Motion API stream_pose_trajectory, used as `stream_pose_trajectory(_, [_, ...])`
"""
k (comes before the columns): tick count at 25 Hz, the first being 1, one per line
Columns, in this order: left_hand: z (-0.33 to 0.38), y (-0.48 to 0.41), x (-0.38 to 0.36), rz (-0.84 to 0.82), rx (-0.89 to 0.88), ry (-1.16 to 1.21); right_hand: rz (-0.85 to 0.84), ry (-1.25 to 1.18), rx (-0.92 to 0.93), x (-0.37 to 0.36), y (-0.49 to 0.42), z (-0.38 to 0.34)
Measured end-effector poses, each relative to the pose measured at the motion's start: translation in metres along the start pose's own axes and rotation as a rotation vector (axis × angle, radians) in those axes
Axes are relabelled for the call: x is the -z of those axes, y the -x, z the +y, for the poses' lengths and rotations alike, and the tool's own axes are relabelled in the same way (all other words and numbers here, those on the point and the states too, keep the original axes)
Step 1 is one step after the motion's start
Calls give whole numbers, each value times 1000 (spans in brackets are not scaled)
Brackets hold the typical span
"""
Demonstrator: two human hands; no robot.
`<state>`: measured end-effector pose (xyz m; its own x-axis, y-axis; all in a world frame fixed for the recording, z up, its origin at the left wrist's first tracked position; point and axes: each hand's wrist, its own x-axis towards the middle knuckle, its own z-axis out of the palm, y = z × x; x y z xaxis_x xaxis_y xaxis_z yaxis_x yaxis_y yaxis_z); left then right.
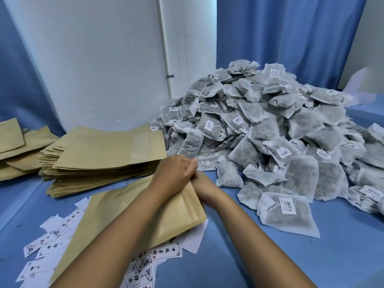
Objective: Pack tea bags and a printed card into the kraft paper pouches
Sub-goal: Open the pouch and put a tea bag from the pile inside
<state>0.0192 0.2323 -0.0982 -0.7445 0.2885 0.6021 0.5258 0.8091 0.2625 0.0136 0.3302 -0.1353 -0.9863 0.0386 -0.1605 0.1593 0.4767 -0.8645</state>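
Observation:
A kraft paper pouch [116, 213] lies tilted on the blue table, on top of scattered printed cards [166, 253]. My left hand [173, 172] grips the pouch's far end, at its mouth, with the fingers curled over the edge. My right hand [204, 190] meets it there from the right and holds the same edge; its fingertips are hidden behind the pouch and my left hand. A big heap of grey tea bags [259, 125] with barcode tags fills the right side, close to both hands. I cannot see what is inside the pouch.
A tall stack of flat kraft pouches [104, 154] stands just left of my hands, with looser pouches [18, 146] further left. A white wall and blue curtains close off the back. Blue tabletop [249, 262] shows in front of the heap.

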Motion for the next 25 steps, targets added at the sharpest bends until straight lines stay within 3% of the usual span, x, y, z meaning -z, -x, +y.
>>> stream_pose_trajectory(1, [-8, 3, 2, 17, 68, 17, 83, 43, 127, 13, -7, 9])
stream_pose_trajectory(3, [-13, 6, -1, 33, 136, 67, 516, 492, 105, 42, -23, 25])
stream_pose_trajectory(4, [-9, 5, -4, 36, 128, 80, 609, 637, 73, 50, -31, 34])
stream_pose_trajectory(7, [-2, 2, -11, 45, 87, 77, 609, 692, -170, 79, -47, 57])
stream_pose_trajectory(9, [-4, 1, -14, 52, 82, 66, 620, 713, -195, 96, -48, 66])
stream_pose_trajectory(13, [-5, 1, -17, 90, 67, 37, 846, 614, 157, 96, -57, 56])
stream_pose_trajectory(15, [-2, 2, -15, 91, -18, -1, 685, 640, 278, 75, -61, 47])
stream_pose_trajectory(17, [-4, 7, -15, 55, -117, -23, 397, 744, 189, 49, -63, 49])
stream_pose_trajectory(18, [-5, 12, -14, 49, -149, -24, 342, 797, 170, 41, -64, 55])
stream_pose_trajectory(20, [-10, 19, -12, 74, -166, -20, 409, 766, 237, 41, -66, 60])
stream_pose_trajectory(22, [-19, 23, -7, 115, -136, -27, 497, 321, 283, 43, -63, 55])
stream_pose_trajectory(24, [-29, 27, -2, 189, -119, -23, 399, -109, 346, 40, -56, 45])
stream_pose_trajectory(25, [-32, 28, -1, 226, -108, -8, 319, -120, 408, 35, -52, 41])
